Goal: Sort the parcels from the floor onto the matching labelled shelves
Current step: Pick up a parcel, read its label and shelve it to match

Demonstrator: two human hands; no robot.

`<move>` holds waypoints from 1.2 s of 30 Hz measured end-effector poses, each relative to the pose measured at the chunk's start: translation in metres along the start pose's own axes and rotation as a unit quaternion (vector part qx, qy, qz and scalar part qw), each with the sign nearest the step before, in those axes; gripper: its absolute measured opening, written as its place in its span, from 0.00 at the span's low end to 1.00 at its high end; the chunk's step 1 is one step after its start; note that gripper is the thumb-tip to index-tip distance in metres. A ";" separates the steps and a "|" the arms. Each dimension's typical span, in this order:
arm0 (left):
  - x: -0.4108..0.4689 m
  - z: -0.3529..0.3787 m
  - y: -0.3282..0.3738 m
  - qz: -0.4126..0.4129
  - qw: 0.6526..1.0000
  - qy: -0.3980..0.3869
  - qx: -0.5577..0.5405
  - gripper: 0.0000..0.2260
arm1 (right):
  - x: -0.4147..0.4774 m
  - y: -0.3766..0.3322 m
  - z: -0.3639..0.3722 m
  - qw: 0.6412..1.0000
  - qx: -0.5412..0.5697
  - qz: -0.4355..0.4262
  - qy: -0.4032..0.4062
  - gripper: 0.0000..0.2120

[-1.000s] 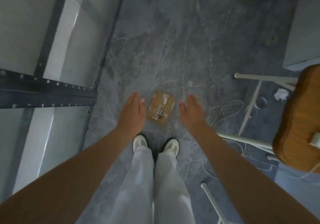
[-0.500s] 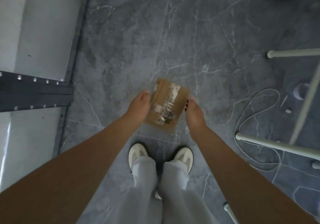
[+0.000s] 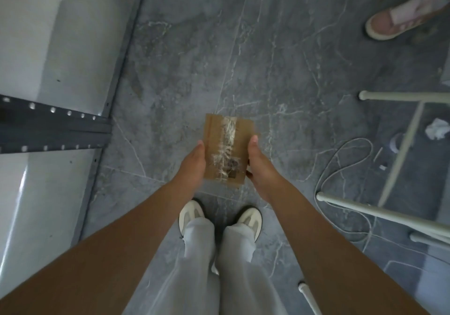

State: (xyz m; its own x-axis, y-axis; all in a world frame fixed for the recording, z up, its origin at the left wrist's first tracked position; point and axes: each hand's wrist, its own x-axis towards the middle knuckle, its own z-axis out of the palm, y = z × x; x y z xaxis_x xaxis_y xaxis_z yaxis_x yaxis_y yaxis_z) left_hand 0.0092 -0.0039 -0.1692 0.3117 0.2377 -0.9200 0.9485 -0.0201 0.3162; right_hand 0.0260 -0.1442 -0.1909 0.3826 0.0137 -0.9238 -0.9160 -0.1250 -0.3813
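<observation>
A small brown cardboard parcel (image 3: 225, 149) with clear tape down its top is held over the grey floor, in front of my feet. My left hand (image 3: 192, 166) grips its left edge and my right hand (image 3: 260, 168) grips its right edge, thumbs along the sides. The fingers underneath are hidden by the parcel. A metal shelf unit (image 3: 48, 129) with white shelf boards stands at the left; no labels show on it.
White stool or table legs (image 3: 379, 210) stand at the right with a white cable (image 3: 341, 163) looped on the floor beside them. A crumpled paper (image 3: 437, 130) lies far right. Another person's shoe (image 3: 399, 20) is at the top right. My own shoes (image 3: 219, 219) are below the parcel.
My hands closed in on the parcel lying on the floor, took it by both sides and lifted it. It now sits higher and squarer between my hands.
</observation>
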 end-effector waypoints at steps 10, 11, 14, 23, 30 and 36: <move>-0.182 -0.093 0.113 0.086 0.994 0.063 -0.032 0.27 | -0.193 -0.146 0.036 0.990 -0.061 -0.124 -0.019 0.41; -0.204 -0.102 0.123 0.095 0.993 0.068 -0.033 0.27 | -0.216 -0.159 0.039 0.988 -0.069 -0.135 -0.019 0.39; -0.276 -0.125 0.147 0.115 0.989 0.078 -0.042 0.28 | -0.290 -0.195 0.047 0.984 -0.068 -0.163 -0.015 0.33; -0.448 -0.187 0.146 0.188 0.966 0.153 -0.090 0.22 | -0.458 -0.233 0.050 0.963 -0.101 -0.240 -0.076 0.32; -0.574 -0.187 0.073 0.279 0.897 0.272 -0.207 0.23 | -0.561 -0.202 0.057 0.915 -0.148 -0.324 -0.188 0.20; -0.660 -0.180 -0.009 0.323 0.840 0.305 -0.313 0.19 | -0.658 -0.185 0.062 0.828 -0.269 -0.408 -0.274 0.18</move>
State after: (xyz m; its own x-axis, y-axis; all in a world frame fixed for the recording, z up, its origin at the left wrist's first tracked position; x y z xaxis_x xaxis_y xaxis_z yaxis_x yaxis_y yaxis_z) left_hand -0.2147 0.0143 0.4767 0.4816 0.8301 -0.2811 0.3179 0.1335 0.9387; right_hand -0.0637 -0.0689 0.4856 0.6004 0.7417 -0.2989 -0.1360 -0.2737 -0.9522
